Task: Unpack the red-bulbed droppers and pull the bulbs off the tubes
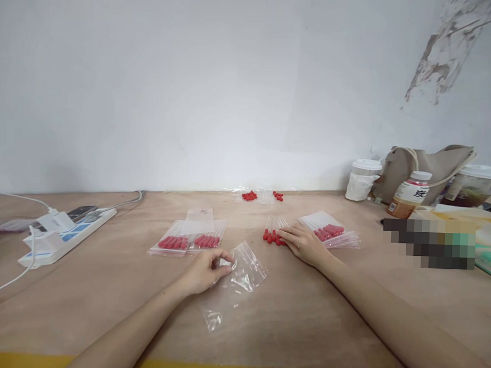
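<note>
Droppers (269, 238), right hand (308, 245) loosely curled at them, grip unclear, left hand (207, 269) pinching bag (248, 269), packets (173, 241) flanking

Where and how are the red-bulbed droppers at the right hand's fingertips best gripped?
Probably by the red bulbs, from the near right: these thicker ends face the person, the clear stems point wallward, and the right hand lies on that side.

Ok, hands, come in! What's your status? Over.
Left hand pinching clear bag. Right hand touching red droppers. Filled bags close by each hand.
</note>
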`<control>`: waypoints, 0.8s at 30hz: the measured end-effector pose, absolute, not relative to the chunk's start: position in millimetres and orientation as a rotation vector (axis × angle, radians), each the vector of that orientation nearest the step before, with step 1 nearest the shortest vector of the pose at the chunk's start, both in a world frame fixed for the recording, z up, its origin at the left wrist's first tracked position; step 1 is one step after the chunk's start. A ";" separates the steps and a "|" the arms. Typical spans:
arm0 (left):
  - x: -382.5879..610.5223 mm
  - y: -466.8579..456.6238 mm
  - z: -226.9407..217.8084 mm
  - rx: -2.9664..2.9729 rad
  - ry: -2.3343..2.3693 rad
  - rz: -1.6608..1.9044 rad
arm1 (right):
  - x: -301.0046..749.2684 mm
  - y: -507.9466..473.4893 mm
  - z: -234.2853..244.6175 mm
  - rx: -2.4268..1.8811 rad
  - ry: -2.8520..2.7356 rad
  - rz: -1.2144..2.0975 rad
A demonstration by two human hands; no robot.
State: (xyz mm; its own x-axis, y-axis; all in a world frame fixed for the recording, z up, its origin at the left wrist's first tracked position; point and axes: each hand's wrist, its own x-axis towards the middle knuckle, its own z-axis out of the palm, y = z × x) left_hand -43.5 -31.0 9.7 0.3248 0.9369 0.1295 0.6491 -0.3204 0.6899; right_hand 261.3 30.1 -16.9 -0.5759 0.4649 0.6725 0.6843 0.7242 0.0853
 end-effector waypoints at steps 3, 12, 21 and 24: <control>-57.9 -15.0 19.9 1.868 1.435 0.943 | 261.0 25.9 -16.1 -0.907 -2.313 -0.512; -128.1 89.6 48.6 1.777 2.131 1.147 | 260.9 21.0 -14.6 -1.026 -2.230 -0.528; -116.8 61.2 55.3 2.464 1.991 0.918 | 261.6 19.8 -14.0 -1.056 -2.198 -0.470; -118.2 25.2 53.2 3.161 1.221 0.474 | 261.8 19.3 -13.1 -1.087 -2.164 -0.424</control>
